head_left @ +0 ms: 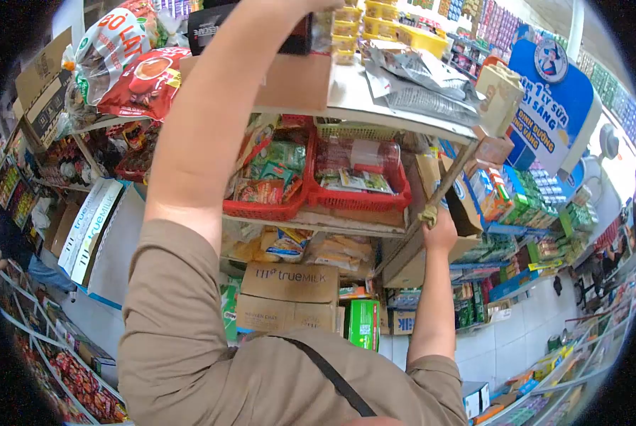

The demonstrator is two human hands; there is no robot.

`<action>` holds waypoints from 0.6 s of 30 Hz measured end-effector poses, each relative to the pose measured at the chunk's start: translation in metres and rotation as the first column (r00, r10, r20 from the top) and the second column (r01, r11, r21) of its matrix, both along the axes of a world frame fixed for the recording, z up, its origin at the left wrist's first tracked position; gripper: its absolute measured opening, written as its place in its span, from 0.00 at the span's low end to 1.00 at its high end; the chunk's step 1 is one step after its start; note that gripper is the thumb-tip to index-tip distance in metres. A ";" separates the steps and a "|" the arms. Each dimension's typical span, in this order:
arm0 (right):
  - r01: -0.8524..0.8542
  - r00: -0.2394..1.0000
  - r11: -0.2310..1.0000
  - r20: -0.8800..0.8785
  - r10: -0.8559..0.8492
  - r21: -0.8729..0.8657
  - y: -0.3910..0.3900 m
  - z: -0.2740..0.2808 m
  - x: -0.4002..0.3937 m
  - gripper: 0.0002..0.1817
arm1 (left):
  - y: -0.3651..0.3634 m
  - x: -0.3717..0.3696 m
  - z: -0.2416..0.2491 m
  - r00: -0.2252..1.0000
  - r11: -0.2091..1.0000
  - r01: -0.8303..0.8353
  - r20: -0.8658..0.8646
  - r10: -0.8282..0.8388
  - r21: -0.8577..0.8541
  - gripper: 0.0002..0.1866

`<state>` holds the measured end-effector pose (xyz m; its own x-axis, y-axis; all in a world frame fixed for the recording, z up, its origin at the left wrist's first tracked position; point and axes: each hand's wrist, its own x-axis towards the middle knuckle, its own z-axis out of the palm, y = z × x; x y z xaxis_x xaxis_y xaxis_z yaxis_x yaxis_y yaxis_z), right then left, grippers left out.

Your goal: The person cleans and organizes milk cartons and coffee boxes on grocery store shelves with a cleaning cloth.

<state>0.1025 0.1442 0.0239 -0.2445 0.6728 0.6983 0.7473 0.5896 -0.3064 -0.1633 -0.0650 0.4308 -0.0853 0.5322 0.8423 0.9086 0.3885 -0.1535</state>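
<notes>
Far left I get a white carton with blue trueMILK lettering [87,231], then a glossy red plastic bag with a cup print [144,85] on the upper shelf, a black box with Nescafe lettering [208,28] behind the raised arm. Left hand [319,3] is at the top edge, cut off by my view; can't tell whether its fingers are spread or pinching. Just right of it: the upright stack of clear plastic tubs with yellow contents [345,32], long axis vertical, on the top shelf. That's the key relation: tubs beside and slightly below the left hand, clearly the nearer one; contact I can't confirm. Next, crumpled silver foil packets [424,89], with a red plastic basket of packets [360,202] one level down. Right hand [442,233] is well apart from the tubs, low by the slanting shelf post [454,172], next to a pale knotted cloth [427,215]; fingers look curled, grip unclear. Far right, a blue printed sign board [545,106].
</notes>
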 end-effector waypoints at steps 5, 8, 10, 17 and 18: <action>-0.032 0.999 0.996 -0.004 0.033 0.078 0.005 -0.007 0.002 0.27 | 0.000 -0.026 -0.008 0.960 0.961 0.241 -0.180 -0.215 0.137 0.39; -0.003 1.000 0.993 0.017 0.001 0.119 0.010 -0.012 0.006 0.28 | -0.010 -0.018 -0.016 0.861 0.903 0.352 -0.464 -0.210 0.244 0.44; 0.022 0.999 0.995 0.047 -0.027 0.094 0.014 -0.013 0.006 0.28 | -0.023 -0.003 -0.027 0.859 0.876 0.369 -0.475 -0.194 0.310 0.47; -0.091 0.989 0.996 -0.116 0.091 0.003 -0.004 0.000 0.008 0.24 | -0.061 0.037 -0.075 0.658 0.740 0.637 -0.652 -0.376 0.216 0.44; -0.132 0.953 0.991 -0.280 0.120 -0.025 -0.009 0.002 0.006 0.23 | -0.061 0.046 -0.089 0.628 0.697 0.695 -0.622 -0.467 0.178 0.44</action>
<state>0.1083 0.1350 0.0258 -0.1307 0.6801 0.7214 0.5499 0.6552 -0.5180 -0.1175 -0.1260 0.3420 0.6117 -0.0472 0.7897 0.7866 -0.0702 -0.6135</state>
